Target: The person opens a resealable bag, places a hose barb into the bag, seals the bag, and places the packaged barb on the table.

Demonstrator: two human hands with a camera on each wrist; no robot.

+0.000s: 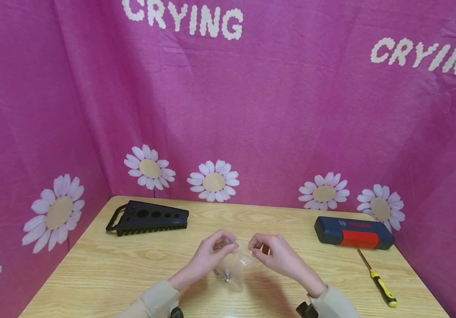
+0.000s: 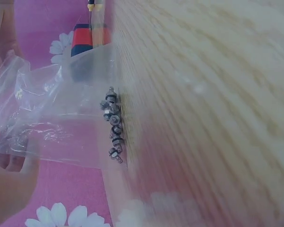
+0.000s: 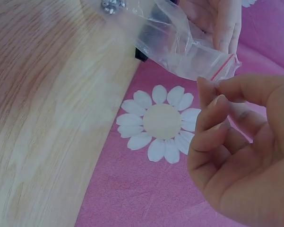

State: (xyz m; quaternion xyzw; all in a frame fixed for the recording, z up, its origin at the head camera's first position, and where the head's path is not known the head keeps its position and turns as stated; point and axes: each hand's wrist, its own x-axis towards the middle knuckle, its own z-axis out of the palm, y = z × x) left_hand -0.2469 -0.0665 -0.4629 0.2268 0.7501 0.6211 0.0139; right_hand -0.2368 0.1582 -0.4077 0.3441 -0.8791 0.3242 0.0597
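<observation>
A clear zip-lock bag hangs between my two hands, with several small metal fittings gathered at its bottom, just over the table. Dark rings show on these metal pieces. My left hand pinches the upper left of the bag between thumb and fingers. At the opposite upper corner, near the red zip line, my right hand pinches the bag's edge with thumb and forefinger, its other fingers curled. Whether the zip is open cannot be made out.
A black wrench holder lies at the back left of the wooden table. To the right are a blue and red case and a yellow-black screwdriver. Pink flowered cloth encloses the back and sides.
</observation>
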